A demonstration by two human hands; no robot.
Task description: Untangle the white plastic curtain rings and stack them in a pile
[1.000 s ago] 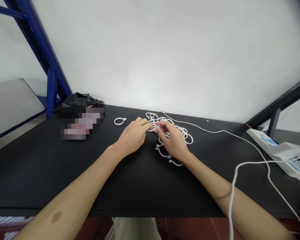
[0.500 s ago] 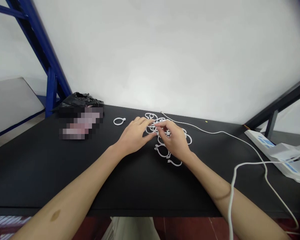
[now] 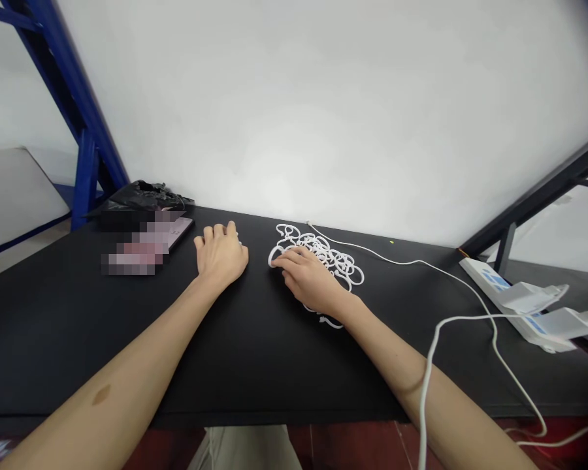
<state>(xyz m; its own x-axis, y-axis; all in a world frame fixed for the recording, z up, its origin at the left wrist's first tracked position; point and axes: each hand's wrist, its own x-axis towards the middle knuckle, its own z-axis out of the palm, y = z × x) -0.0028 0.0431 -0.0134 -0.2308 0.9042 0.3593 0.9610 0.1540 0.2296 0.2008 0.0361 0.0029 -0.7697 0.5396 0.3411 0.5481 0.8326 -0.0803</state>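
Nearest, a smooth white cable (image 3: 427, 378) loops across the person's right forearm, above a matte black tabletop (image 3: 255, 372). The right hand (image 3: 306, 277) pinches a thin white ring (image 3: 271, 256), plastic-looking and round, at the left edge of a tangled heap of rings (image 3: 342, 262), slender loops, some with small knobbed ends. Well apart, the left hand (image 3: 221, 254) lies palm down, knuckles bent; a sliver of white (image 3: 239, 237) shows at its fingers, but whether they grip it cannot be told. Farther back sit a crumpled, glossy black bag (image 3: 142, 194) and the flat, pale wall (image 3: 284, 117).
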